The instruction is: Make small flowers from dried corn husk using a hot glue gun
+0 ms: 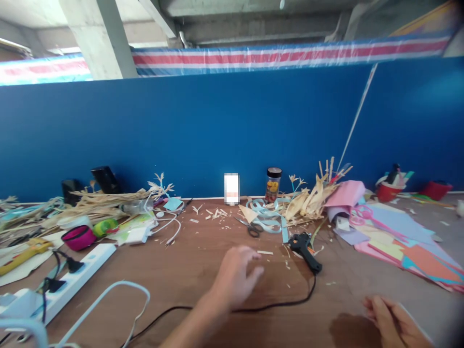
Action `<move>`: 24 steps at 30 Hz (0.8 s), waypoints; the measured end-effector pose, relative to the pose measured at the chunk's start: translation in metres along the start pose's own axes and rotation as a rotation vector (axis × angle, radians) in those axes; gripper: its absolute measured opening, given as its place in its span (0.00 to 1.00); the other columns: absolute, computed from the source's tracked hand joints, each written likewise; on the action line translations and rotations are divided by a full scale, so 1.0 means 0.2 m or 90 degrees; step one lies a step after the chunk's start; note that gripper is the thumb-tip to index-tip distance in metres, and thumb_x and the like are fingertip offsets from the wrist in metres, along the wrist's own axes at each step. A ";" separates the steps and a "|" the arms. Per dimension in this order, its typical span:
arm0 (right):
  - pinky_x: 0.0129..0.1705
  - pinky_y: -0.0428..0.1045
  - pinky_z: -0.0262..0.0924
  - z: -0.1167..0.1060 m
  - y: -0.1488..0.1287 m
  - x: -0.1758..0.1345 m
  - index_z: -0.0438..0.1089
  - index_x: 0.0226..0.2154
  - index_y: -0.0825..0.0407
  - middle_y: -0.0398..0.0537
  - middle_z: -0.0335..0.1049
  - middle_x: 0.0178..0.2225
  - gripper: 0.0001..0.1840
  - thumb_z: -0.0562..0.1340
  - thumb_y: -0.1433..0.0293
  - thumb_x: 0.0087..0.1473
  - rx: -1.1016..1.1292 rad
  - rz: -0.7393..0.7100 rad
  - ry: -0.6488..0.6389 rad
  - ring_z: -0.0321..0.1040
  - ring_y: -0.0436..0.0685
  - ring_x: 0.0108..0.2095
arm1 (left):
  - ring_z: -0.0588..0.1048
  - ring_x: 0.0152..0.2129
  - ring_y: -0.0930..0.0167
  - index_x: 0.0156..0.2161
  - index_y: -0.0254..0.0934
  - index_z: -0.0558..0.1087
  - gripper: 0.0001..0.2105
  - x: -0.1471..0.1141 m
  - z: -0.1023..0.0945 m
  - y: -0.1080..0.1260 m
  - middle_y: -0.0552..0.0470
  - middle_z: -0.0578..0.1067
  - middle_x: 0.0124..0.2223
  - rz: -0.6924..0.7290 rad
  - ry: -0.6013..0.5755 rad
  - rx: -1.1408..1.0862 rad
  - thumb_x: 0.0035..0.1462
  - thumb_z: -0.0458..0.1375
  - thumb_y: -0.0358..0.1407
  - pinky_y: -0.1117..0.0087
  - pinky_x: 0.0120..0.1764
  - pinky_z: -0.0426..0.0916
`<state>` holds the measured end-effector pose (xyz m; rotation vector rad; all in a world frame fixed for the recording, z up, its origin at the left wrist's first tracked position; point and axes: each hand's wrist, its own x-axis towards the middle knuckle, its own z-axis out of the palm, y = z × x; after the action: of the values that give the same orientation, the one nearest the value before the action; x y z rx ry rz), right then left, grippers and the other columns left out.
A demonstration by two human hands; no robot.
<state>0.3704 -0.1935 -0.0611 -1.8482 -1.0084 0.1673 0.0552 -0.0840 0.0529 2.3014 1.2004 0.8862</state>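
Over the middle of the brown table, my left hand [237, 275] is reaching forward, slightly blurred, its fingers bent and its thumb apart, with nothing seen in it. Just beyond its fingertips lies a small pale strip [265, 252]. A black hot glue gun [305, 252] rests to its right, its cord [275, 305] running beneath my left wrist. Dark-handled scissors [253, 230] lie farther back beside a light-blue ribbon [268, 212]. At the lower right, my right hand [393, 316] has its fingers pressed together; whatever they may hold is hidden.
Dried corn husks [308, 200] and coloured paper sheets [416, 253] lie at the right. A clear jar with a black lid [273, 186] stands by the blue partition [217, 130]. At the left are a white power strip [81, 280], cables and a yellow tool [25, 256].
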 end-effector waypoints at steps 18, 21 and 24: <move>0.43 0.51 0.55 0.43 -1.03 0.11 0.63 0.40 0.51 0.50 0.66 0.39 0.11 0.53 0.71 0.52 -0.267 -0.635 -0.342 0.60 0.55 0.42 | 0.72 0.36 0.67 0.43 0.36 0.66 0.13 -0.59 0.14 -0.30 0.45 0.74 0.38 0.181 0.208 0.206 0.49 0.55 0.32 0.68 0.39 0.69; 0.44 0.52 0.53 0.69 -1.07 0.23 0.65 0.37 0.55 0.54 0.65 0.40 0.11 0.53 0.74 0.51 -0.425 -0.627 -0.348 0.57 0.58 0.45 | 0.73 0.35 0.68 0.42 0.35 0.67 0.14 -0.58 0.14 -0.33 0.46 0.75 0.36 0.217 0.232 0.221 0.47 0.56 0.32 0.70 0.37 0.70; 0.47 0.52 0.49 0.87 -1.07 0.30 0.68 0.36 0.56 0.57 0.61 0.46 0.13 0.52 0.77 0.49 -0.459 -0.633 -0.356 0.51 0.61 0.50 | 0.73 0.34 0.68 0.41 0.34 0.68 0.14 -0.59 0.15 -0.36 0.46 0.75 0.35 0.229 0.262 0.221 0.46 0.57 0.32 0.71 0.37 0.71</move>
<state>0.1983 0.0058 0.0410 -1.6699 -2.5080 -0.3481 -0.0170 -0.1429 -0.0531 2.7627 1.1903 1.4334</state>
